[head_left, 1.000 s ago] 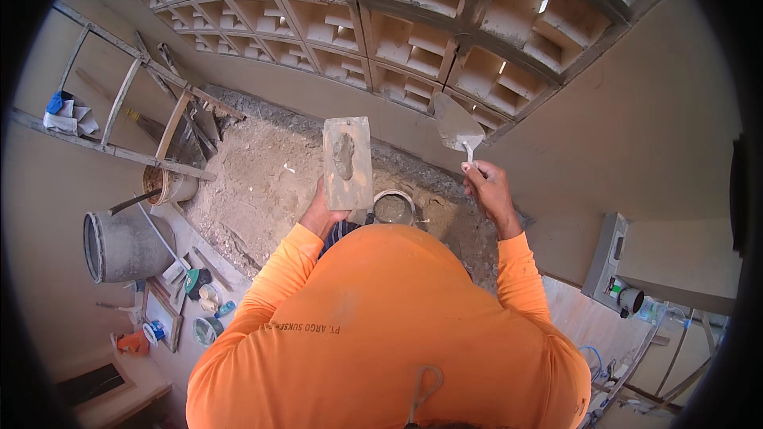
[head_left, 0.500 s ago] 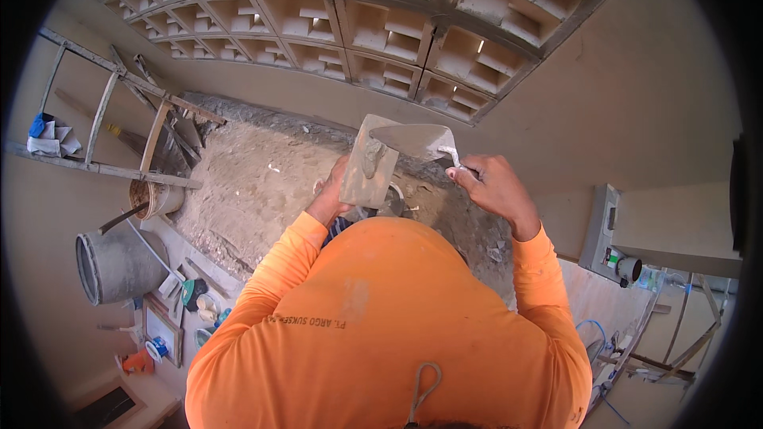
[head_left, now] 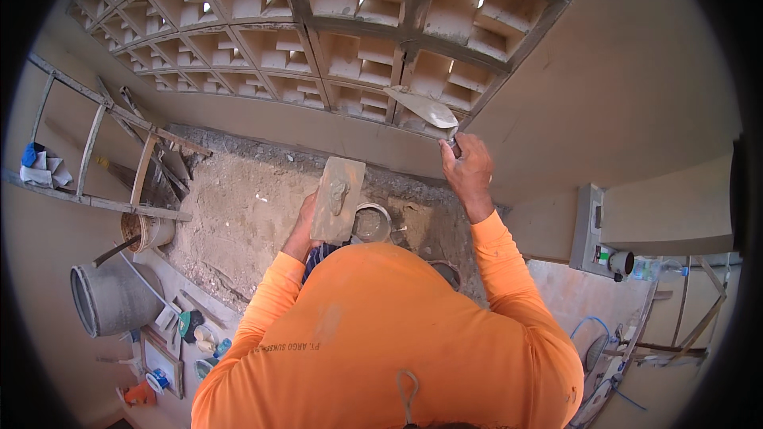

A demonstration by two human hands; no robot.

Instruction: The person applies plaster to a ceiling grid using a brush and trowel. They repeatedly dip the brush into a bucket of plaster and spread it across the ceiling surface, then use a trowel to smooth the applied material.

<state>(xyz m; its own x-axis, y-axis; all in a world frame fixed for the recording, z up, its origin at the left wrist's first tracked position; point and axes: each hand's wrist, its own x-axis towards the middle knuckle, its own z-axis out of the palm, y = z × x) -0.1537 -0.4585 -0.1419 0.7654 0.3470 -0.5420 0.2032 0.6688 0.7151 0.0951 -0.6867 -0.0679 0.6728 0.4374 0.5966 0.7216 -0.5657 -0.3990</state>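
Holding a flat board (head_left: 327, 219) with a dab of mortar (head_left: 338, 195) in the left hand (head_left: 302, 227), with most fingers hidden behind it, over the sandy ground (head_left: 242, 210) and near a bucket (head_left: 387, 217). Gripping a trowel (head_left: 427, 109) by its handle in the closed right hand (head_left: 470, 167), raised before the vent-block wall (head_left: 413, 0)

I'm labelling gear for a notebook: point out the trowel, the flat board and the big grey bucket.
Trowel (head_left: 427, 110): head view, on the blade.
Flat board (head_left: 331, 224): head view, on its bare lower face.
Big grey bucket (head_left: 123, 294): head view, on its outer wall.
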